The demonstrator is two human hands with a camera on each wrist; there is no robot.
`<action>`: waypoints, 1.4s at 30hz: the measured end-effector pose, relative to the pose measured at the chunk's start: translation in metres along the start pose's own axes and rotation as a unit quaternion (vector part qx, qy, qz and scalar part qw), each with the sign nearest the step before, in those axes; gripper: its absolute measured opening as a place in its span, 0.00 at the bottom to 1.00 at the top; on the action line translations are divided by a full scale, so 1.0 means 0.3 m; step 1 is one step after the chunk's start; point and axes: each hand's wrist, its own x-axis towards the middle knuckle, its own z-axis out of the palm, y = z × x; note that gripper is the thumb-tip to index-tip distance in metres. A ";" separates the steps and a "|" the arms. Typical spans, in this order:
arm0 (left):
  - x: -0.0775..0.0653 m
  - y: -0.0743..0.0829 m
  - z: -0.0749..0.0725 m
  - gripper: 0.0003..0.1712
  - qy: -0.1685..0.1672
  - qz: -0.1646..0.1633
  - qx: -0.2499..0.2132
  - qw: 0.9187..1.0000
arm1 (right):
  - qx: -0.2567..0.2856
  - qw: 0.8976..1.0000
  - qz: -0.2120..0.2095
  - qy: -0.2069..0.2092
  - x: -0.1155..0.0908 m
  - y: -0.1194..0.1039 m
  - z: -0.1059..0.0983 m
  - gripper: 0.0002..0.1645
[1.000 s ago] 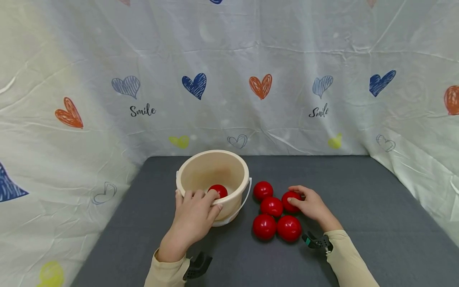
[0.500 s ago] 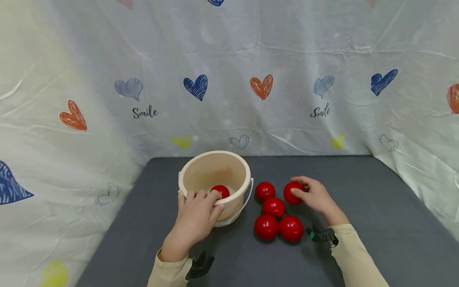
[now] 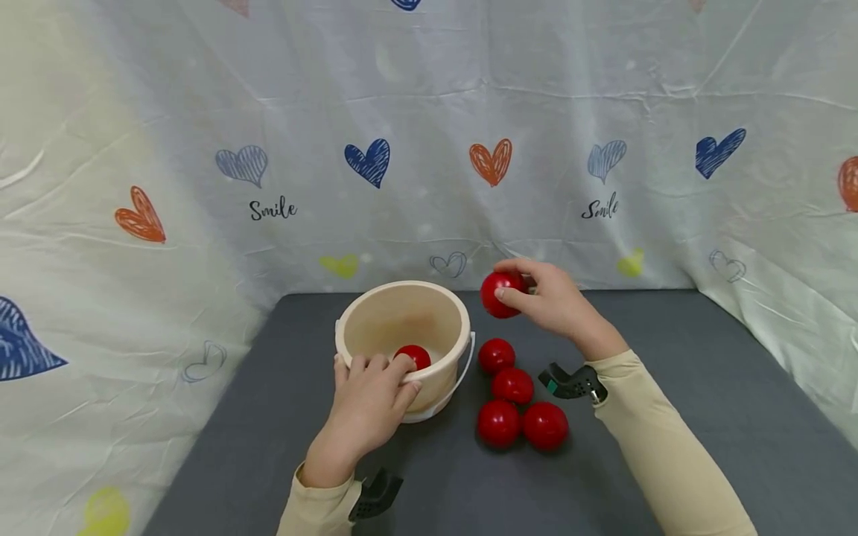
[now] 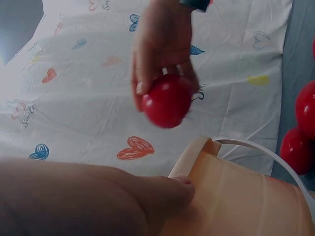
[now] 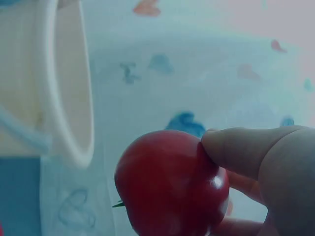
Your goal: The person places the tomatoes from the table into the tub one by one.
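The right hand (image 3: 546, 301), holding a tomato (image 3: 499, 298), has risen leftward towards the bucket (image 3: 436, 388), leaving four tomatoes (image 3: 512, 386) on the surface (image 3: 710, 372); the left hand (image 3: 371, 406) grips the bucket's rim (image 3: 413, 284)

The right hand (image 3: 551, 300) has lifted one red tomato (image 3: 499, 295) away from the right side of the other tomatoes (image 3: 513, 386). Both are now raised, farther and more left, near the bucket's (image 3: 437, 387) right side.
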 end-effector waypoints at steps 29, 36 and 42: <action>0.002 -0.006 -0.004 0.08 -0.010 0.009 0.015 1.000 | -0.055 0.981 -0.124 -0.135 0.097 -0.190 0.325 0.20; 0.000 -0.006 -0.003 0.08 -0.006 0.012 0.016 1.000 | -0.058 0.981 -0.130 -0.134 0.095 -0.173 0.352 0.20; 0.002 -0.008 0.000 0.08 -0.001 0.014 0.019 1.000 | -0.051 0.980 -0.141 -0.130 0.086 -0.160 0.363 0.19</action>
